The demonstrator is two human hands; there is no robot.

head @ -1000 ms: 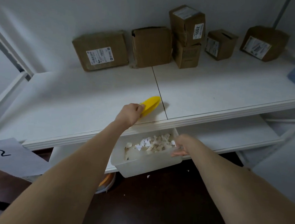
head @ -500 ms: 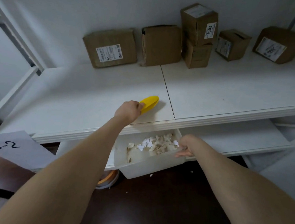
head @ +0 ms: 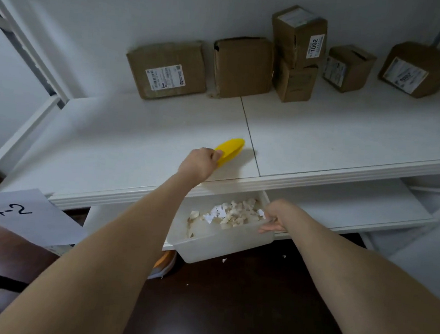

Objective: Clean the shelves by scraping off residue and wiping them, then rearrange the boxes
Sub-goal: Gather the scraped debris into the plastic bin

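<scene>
Left hand (head: 200,162) closed around the handle end of a yellow scraper (head: 230,149), its blade laid flat on the shelf (head: 135,143) just left of the board seam; right hand (head: 275,216) clamped on the rim of a white bin (head: 220,242), held just under the shelf's front edge with paper scraps (head: 232,212) inside. The scraper looks like stiff, light plastic, best held low on the handle so pressure reaches the edge. The bin appears thin-walled and light, likely to flex under a one-sided hold. Boxes (head: 242,66) stand along the back wall; they seem small, light cardboard, best lifted by opposite sides
</scene>
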